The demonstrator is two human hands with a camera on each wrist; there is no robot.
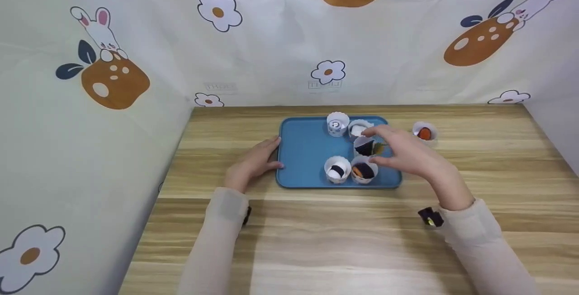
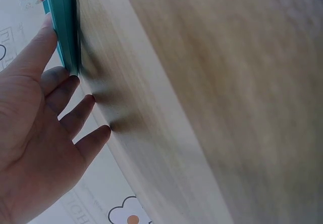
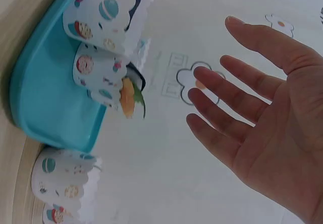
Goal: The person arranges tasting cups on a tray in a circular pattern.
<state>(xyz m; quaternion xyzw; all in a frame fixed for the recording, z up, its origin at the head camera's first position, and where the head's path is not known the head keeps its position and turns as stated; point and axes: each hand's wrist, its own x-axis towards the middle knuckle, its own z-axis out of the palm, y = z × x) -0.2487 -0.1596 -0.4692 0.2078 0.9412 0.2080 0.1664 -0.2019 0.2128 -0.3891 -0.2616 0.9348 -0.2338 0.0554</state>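
My left hand [image 1: 254, 164] touches the left edge of a blue tray [image 1: 301, 150], thumb and fingers spread along its rim. In the left wrist view the thumb lies against the tray wall [image 2: 64, 30]. Held over the tray's right half, my right hand [image 1: 405, 152] has its fingers apart and nothing between them. Below it stands a paper cup [image 3: 103, 70] with a black-wrapped sushi piece [image 1: 364, 147] and an orange-and-green bit [image 3: 128, 99] sticking out. In front are a cup with a white, black-banded piece [image 1: 336, 171] and one with an orange-and-black piece [image 1: 363, 171].
Toward the tray's back stand a cup with a white patterned piece [image 1: 335, 126] and a cup with a white piece [image 1: 357, 130]. Right of the tray, on the wooden table [image 1: 316, 236], is a cup with an orange-red piece [image 1: 424, 133]. A printed sheet [image 1: 267, 50] hangs behind.
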